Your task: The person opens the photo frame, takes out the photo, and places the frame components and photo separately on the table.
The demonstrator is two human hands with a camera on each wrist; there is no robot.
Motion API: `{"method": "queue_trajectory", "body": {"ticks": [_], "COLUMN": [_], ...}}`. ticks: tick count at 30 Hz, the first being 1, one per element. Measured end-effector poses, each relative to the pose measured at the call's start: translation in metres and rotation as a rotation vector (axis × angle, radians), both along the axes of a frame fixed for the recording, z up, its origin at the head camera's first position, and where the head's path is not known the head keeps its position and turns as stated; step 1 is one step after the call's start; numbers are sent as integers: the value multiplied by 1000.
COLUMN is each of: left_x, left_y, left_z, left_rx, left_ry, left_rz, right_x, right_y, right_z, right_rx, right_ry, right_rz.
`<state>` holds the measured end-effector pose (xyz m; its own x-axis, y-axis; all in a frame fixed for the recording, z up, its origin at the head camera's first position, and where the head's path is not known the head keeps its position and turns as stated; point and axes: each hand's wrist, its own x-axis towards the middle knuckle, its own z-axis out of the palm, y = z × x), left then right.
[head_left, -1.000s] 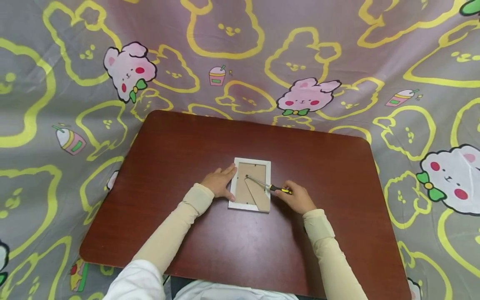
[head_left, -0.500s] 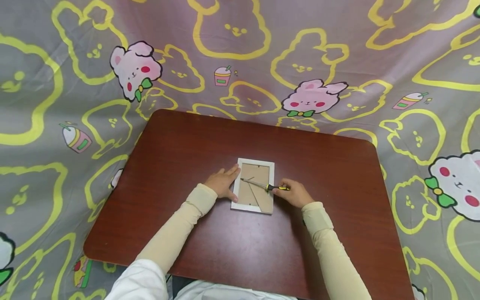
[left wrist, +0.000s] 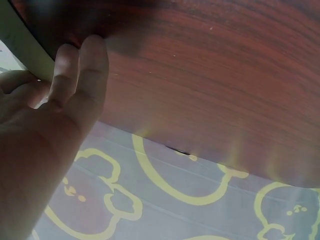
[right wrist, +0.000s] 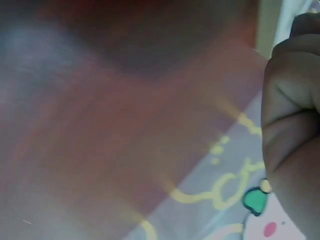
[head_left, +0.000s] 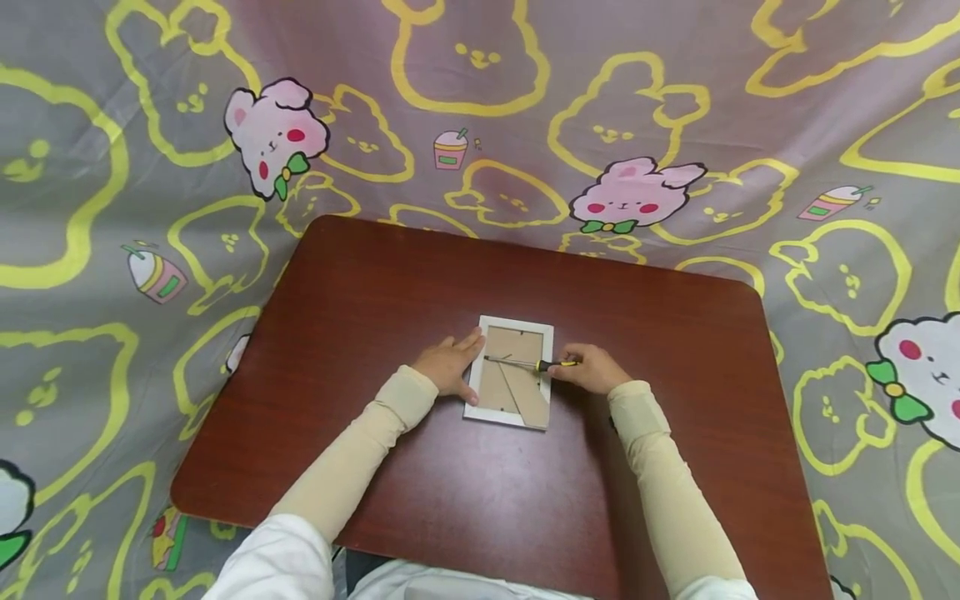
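A white photo frame (head_left: 510, 419) lies face down on the table, its brown backing board (head_left: 517, 342) and slanted stand leg showing upward. Small dark tabs sit along the board's edges. My left hand (head_left: 448, 367) rests against the frame's left side with fingers extended and thumb on the lower left border; in the left wrist view the fingers (left wrist: 90, 75) are straight. With curled fingers, my right hand (head_left: 592, 368) grips the black and yellow handle of a screwdriver (head_left: 517, 362). Its shaft crosses the board, with the tip at the tab on the left edge.
The dark reddish-brown table (head_left: 390, 275) has rounded corners and extends around the frame on every side. A grey curtain (head_left: 525, 100) printed with yellow outlines and pink rabbits hangs close behind and beside it.
The screwdriver tip has moved left, from the top of the stand leg to the left edge tab. My right hand has turned slightly. The left hand keeps its place on the frame.
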<state>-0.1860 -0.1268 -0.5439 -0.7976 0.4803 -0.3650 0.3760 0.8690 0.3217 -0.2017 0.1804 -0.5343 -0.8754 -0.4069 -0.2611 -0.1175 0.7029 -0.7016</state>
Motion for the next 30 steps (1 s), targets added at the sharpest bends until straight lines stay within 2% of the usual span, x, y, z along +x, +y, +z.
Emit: {"method": "queue_trajectory", "body": {"ticks": [6, 15, 18, 25, 30], "left_x": [-1, -4, -5, -3, -2], "left_y": [0, -2, -1, 3, 5], "left_z": [-2, -5, -7, -5, -3], "left_rx": [-7, -12, -22, -41, -55], "left_ry": [-3, -1, 0, -6, 2], "left_rz": [6, 4, 6, -3, -6], "right_x": [-9, -16, -18, -22, -22], "right_y": [-15, -61, -78, -108, -128], "right_z": [25, 76, 91, 112, 123], "right_rx": [90, 332, 397, 517, 547], "right_ry": [58, 163, 196, 205, 197], "right_rz": [52, 210, 234, 235, 229]}}
